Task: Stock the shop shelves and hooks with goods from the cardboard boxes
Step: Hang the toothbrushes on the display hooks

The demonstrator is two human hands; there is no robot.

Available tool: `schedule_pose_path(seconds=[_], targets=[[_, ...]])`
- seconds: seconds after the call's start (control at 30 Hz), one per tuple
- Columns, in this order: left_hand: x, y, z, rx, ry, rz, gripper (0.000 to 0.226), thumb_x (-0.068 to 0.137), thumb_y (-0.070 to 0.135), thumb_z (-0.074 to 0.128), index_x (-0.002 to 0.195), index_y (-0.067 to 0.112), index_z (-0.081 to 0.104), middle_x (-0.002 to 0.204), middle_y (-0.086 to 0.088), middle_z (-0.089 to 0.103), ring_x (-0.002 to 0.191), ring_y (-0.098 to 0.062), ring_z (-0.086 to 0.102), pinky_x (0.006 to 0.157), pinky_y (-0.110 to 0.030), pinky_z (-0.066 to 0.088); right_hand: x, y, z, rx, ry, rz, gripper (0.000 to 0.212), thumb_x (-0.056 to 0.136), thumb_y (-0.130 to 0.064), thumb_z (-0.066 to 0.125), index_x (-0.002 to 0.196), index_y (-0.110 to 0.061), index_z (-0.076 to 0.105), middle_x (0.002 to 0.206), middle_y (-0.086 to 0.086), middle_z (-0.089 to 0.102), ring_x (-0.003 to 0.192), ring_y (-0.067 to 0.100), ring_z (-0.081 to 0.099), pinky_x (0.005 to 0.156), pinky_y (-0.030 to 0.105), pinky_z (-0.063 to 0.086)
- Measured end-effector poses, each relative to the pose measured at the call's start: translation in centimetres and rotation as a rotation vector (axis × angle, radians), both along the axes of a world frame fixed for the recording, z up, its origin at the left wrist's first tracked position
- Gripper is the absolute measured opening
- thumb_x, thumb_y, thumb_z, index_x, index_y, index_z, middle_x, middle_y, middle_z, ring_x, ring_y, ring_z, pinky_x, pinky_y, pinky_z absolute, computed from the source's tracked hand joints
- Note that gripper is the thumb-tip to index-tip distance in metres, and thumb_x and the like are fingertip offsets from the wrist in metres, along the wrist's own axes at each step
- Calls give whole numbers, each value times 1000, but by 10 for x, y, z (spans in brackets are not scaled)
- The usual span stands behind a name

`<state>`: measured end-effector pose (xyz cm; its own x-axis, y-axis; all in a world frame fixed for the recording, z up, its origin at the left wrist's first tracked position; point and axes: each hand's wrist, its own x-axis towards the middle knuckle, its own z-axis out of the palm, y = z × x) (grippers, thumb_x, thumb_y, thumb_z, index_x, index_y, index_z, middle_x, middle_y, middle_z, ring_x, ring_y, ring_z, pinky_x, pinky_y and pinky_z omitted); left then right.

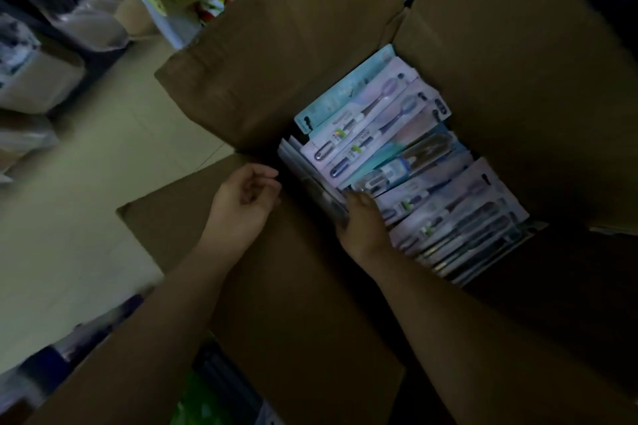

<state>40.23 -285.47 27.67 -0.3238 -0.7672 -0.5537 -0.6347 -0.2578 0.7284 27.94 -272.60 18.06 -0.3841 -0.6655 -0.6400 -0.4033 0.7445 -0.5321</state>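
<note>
While your right hand (362,224) pinches packs (386,162) at the box's (518,79) near-left corner, lift them straight up; your left hand (247,197), loosely curled and holding nothing, should steady the near flap (276,286).

the right hand's (362,224) fingertips are buried among the toothbrush packs (390,155), so its grip can't be read. print on the packs is too blurred. at twelve o'clock the cardboard box (518,86) flaps run off frame.
</note>
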Motion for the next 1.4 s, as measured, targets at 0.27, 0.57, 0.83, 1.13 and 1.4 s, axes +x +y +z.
schedule_pose_path(seconds=[0.27,0.57,0.83,1.13,1.4], targets=[[9,-2,-2,14,124,65,15,94,-1,49,103,5,59,84,-8,63,63,-2,60,62,-9,49,35,2,-18,-2,242,-201,80,85,7,59,151,-9,16,153,15,27,139,26,30,114,27,22],[11,-1,2,50,183,72,15,93,-3,50,94,9,58,81,-9,60,59,-3,58,62,-14,50,32,9,-26,152,442,48,36,85,-4,59,121,-6,56,133,16,43,120,32,41,103,37,32],[7,-1,10,83,179,72,12,93,1,51,97,10,59,85,-7,63,65,-8,59,61,-11,50,4,16,-4,124,75,-95,23,90,-18,62,110,-6,63,100,15,67,90,29,64,68,29,48],[-8,5,49,122,127,102,27,91,10,60,117,11,54,109,-6,59,90,-16,59,75,-18,47,-45,67,144,-153,-297,-532,8,85,-12,70,84,-20,68,80,-6,72,70,7,67,68,26,51],[-56,18,114,674,335,-123,64,64,40,76,123,24,58,113,-5,70,106,-27,66,98,-47,47,-76,72,238,-377,-639,-858,37,74,-14,72,110,-8,68,105,11,73,97,30,70,89,46,54]])
